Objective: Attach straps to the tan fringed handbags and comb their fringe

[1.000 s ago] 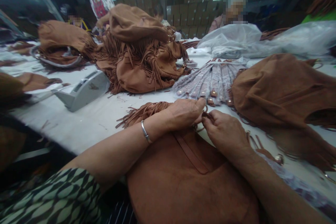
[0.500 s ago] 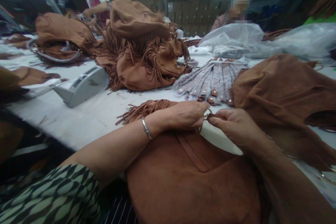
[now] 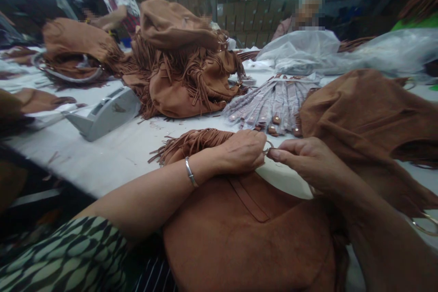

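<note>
A brown suede bag (image 3: pixel 246 242) lies at the table's front edge before me, with a slit-like seam near its top. At its upper edge my left hand (image 3: pixel 243 151), wearing a silver bangle, is closed around a gold-coloured metal ring (image 3: pixel 270 144). Just right of it, my right hand (image 3: pixel 306 157) has thumb and forefinger pinched together at the ring's lower edge. Only a sliver of brown shows at those fingertips; most of what they pinch is hidden. Brown fringe (image 3: pixel 201 139) spreads on the table behind my left wrist.
A grey tape dispenser (image 3: pixel 106 114) stands left on the white table (image 3: pixel 102 159). Fringed bags (image 3: pixel 185 91) are piled behind. Plastic-wrapped straps (image 3: pixel 270 100) fan out beyond my hands, with another brown bag (image 3: pixel 369 114) at right. Clear plastic sheeting (image 3: pixel 304 50) and co-workers are farther back.
My right fingertips have shifted slightly at the ring, and the dark brown strip between them shows less. Both hands stay close together. At the back left, a co-worker has leaned and moved an arm.
</note>
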The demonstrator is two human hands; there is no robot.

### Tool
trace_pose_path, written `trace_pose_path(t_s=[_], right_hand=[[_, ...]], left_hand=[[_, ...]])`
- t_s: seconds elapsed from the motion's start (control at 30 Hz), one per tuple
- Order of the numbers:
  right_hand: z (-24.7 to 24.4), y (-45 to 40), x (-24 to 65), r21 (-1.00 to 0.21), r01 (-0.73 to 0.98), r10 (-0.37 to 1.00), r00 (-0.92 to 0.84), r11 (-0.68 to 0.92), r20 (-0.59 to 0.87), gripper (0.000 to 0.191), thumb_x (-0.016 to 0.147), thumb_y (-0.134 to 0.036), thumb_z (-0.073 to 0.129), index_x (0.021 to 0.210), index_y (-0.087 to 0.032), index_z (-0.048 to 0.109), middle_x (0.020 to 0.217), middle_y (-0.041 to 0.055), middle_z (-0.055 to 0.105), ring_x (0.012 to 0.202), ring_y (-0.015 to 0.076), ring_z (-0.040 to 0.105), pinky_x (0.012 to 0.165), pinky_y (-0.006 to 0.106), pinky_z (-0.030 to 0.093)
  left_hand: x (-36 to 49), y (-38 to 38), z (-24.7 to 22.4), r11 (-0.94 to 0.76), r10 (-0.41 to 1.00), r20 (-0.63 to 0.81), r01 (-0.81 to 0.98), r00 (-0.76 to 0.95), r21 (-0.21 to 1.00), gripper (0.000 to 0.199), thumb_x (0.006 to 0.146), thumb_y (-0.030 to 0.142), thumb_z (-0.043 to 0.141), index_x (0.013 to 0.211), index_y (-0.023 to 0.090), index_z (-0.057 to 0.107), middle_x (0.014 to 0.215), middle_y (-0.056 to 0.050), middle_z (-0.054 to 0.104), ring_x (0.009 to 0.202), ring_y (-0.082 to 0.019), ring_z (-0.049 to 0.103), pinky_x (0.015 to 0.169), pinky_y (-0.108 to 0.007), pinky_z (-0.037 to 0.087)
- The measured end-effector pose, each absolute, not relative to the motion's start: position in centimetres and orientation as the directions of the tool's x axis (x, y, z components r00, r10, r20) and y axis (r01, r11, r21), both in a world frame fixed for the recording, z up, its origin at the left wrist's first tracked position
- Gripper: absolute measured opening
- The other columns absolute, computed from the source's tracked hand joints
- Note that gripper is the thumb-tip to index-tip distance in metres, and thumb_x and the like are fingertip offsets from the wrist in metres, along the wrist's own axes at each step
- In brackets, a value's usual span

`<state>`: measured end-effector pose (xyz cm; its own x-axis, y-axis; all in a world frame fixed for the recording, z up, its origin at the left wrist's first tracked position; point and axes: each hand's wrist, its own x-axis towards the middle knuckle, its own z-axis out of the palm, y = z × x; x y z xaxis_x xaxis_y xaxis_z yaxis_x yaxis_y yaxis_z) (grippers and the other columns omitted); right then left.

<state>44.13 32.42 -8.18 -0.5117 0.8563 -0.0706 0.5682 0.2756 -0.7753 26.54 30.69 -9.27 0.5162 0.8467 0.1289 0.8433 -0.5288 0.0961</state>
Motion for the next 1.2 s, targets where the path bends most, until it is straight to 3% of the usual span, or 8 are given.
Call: trace_pose_path(t_s=[0.13, 0.37, 0.57, 0.67, 0.77, 0.9, 1.07, 1.2], right_hand=[[-8.0, 32.4, 44.3, -0.885, 0.458, 0.827, -0.529, 0.09, -0.189, 0.041, 0.063, -0.054, 0.066, 0.058, -0.014, 0.058, 0.049, -0.0014, 0.042, 0.043, 0.0074, 0.033, 0.04, 0.022, 0.02], [-8.5, 33.1, 45.4, -0.892, 0.448, 0.75, -0.568, -0.064, -0.339, 0.046, 0.059, -0.055, 0.073, 0.071, -0.011, 0.066, 0.044, -0.0059, 0.033, 0.04, 0.0039, 0.019, 0.039, 0.022, 0.008], [-8.5, 32.7, 44.3, -0.917, 0.393, 0.904, -0.414, 0.074, -0.105, 0.041, 0.064, -0.055, 0.067, 0.066, -0.014, 0.063, 0.047, -0.0013, 0.046, 0.042, 0.0086, 0.036, 0.039, 0.022, 0.023], [-9.0, 32.2, 43.1, -0.838, 0.492, 0.953, -0.285, 0.236, 0.101, 0.034, 0.072, -0.048, 0.058, 0.07, -0.015, 0.066, 0.059, 0.0048, 0.06, 0.055, 0.0168, 0.052, 0.048, 0.026, 0.036], [-9.5, 31.6, 42.2, -0.737, 0.615, 0.959, -0.177, 0.282, 0.219, 0.03, 0.076, -0.043, 0.053, 0.07, -0.016, 0.065, 0.063, 0.0059, 0.062, 0.062, 0.0199, 0.055, 0.056, 0.028, 0.038], [-9.8, 31.4, 41.8, -0.702, 0.663, 0.962, -0.11, 0.259, 0.252, 0.032, 0.077, -0.044, 0.05, 0.072, -0.016, 0.066, 0.063, 0.005, 0.06, 0.062, 0.0193, 0.054, 0.058, 0.029, 0.037], [-9.4, 31.9, 42.5, -0.802, 0.532, 0.954, -0.262, 0.27, 0.147, 0.034, 0.075, -0.046, 0.052, 0.067, -0.015, 0.064, 0.057, 0.0032, 0.057, 0.054, 0.0159, 0.048, 0.051, 0.026, 0.033], [-9.0, 32.2, 42.8, -0.765, 0.565, 0.947, -0.26, 0.309, 0.19, 0.032, 0.076, -0.043, 0.053, 0.064, -0.015, 0.062, 0.058, 0.0043, 0.057, 0.056, 0.0162, 0.048, 0.051, 0.026, 0.033]], left_hand=[[26.0, 30.9, -8.8, -0.615, 0.788, 0.085, 0.782, 0.609, 0.104, 0.016, 0.085, 0.023, 0.041, 0.093, 0.012, 0.05, 0.091, -0.01, 0.06, 0.077, -0.02, 0.054, 0.069, -0.031, 0.042], [26.1, 30.6, -8.5, -0.692, 0.72, 0.027, 0.715, 0.693, 0.102, 0.014, 0.084, 0.022, 0.04, 0.09, 0.013, 0.048, 0.087, -0.01, 0.06, 0.077, -0.021, 0.055, 0.074, -0.035, 0.042], [27.0, 30.7, -9.3, -0.447, 0.891, 0.204, 0.858, 0.404, 0.252, 0.017, 0.082, 0.023, 0.041, 0.094, 0.013, 0.048, 0.085, -0.009, 0.061, 0.073, -0.02, 0.057, 0.063, -0.03, 0.043], [27.3, 30.8, -9.5, -0.353, 0.934, 0.19, 0.869, 0.303, 0.347, 0.018, 0.083, 0.025, 0.042, 0.096, 0.013, 0.047, 0.085, -0.008, 0.061, 0.072, -0.018, 0.057, 0.061, -0.028, 0.043], [27.3, 31.0, -9.3, -0.314, 0.948, 0.167, 0.868, 0.27, 0.384, 0.017, 0.084, 0.026, 0.042, 0.094, 0.014, 0.046, 0.085, -0.008, 0.061, 0.07, -0.018, 0.056, 0.06, -0.028, 0.043], [27.0, 31.2, -9.0, -0.317, 0.948, 0.126, 0.857, 0.292, 0.407, 0.015, 0.083, 0.026, 0.041, 0.093, 0.015, 0.044, 0.084, -0.006, 0.06, 0.069, -0.018, 0.055, 0.06, -0.028, 0.043], [26.6, 31.3, -9.1, -0.415, 0.908, 0.106, 0.834, 0.405, 0.365, 0.011, 0.079, 0.021, 0.041, 0.089, 0.017, 0.043, 0.083, -0.006, 0.058, 0.07, -0.018, 0.054, 0.061, -0.028, 0.042], [26.5, 31.2, -9.2, -0.432, 0.9, 0.113, 0.834, 0.42, 0.342, 0.013, 0.08, 0.022, 0.04, 0.091, 0.016, 0.043, 0.084, -0.007, 0.058, 0.071, -0.018, 0.053, 0.061, -0.029, 0.043]])
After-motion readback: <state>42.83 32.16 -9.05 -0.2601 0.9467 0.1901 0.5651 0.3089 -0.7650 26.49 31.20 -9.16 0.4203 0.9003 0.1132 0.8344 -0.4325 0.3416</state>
